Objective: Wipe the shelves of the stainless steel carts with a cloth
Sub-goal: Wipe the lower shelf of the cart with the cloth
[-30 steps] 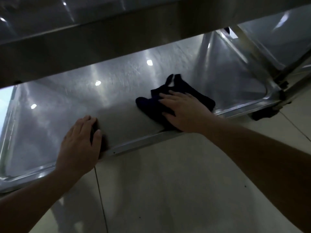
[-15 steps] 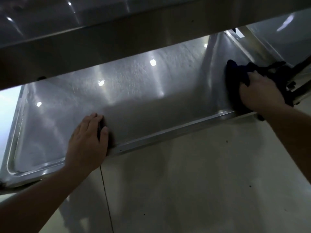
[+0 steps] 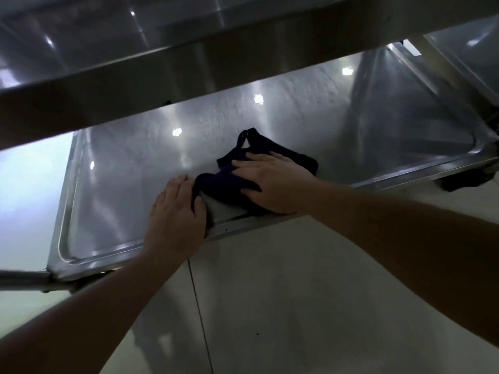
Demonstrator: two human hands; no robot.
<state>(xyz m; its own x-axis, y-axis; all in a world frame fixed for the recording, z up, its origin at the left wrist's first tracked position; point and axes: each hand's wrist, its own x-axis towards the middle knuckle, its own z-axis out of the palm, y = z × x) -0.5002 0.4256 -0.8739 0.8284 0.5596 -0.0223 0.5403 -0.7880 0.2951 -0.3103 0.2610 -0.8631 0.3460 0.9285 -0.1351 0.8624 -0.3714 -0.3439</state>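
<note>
A dark cloth (image 3: 224,184) lies crumpled on the lower stainless steel shelf (image 3: 121,190) of the cart, close to its front rim. My right hand (image 3: 272,182) presses flat on the cloth with straight fingers. My left hand (image 3: 176,214) rests flat on the shelf's front rim just left of the cloth, its fingertips touching the cloth's edge. The shelf surface is shiny with light reflections.
The upper shelf (image 3: 135,58) of the cart overhangs the far part of the lower one. A cart leg tube (image 3: 21,279) shows at the lower left corner and a dark caster (image 3: 464,182) at the right. Pale tiled floor (image 3: 270,306) lies below.
My right hand has slid the cloth from the shelf's right end back leftward to the middle, beside my left hand. My left hand has stayed on the front rim.
</note>
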